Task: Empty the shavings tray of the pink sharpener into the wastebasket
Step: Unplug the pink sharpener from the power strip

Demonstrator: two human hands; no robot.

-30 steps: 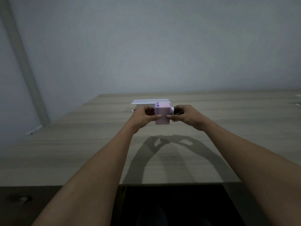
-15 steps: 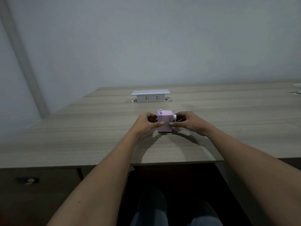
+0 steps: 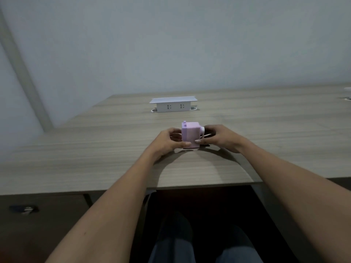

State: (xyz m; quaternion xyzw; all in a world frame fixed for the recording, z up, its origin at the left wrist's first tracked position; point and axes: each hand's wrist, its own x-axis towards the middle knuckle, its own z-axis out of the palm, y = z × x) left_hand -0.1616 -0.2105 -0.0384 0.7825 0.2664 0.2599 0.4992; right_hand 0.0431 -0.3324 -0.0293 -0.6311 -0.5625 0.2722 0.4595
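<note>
A pink box-shaped sharpener (image 3: 190, 134) stands upright on the wooden desk (image 3: 95, 149), a little in front of me. My left hand (image 3: 167, 140) grips its left side, thumb pressed on the lower front. My right hand (image 3: 221, 138) holds its right side, where a white crank part (image 3: 202, 130) sticks out. Both thumbs meet low on the front face. The shavings tray cannot be told apart from the body. No wastebasket is in view.
A white pop-up socket block (image 3: 173, 105) stands further back on the desk. The desk's front edge runs just under my forearms, with a dark drawer front and handle (image 3: 24, 209) at lower left. My knees show below the desk.
Both hands brought the sharpener down and toward me, from up near the socket block onto the desk. The camera tilted down, showing the desk edge and my legs.
</note>
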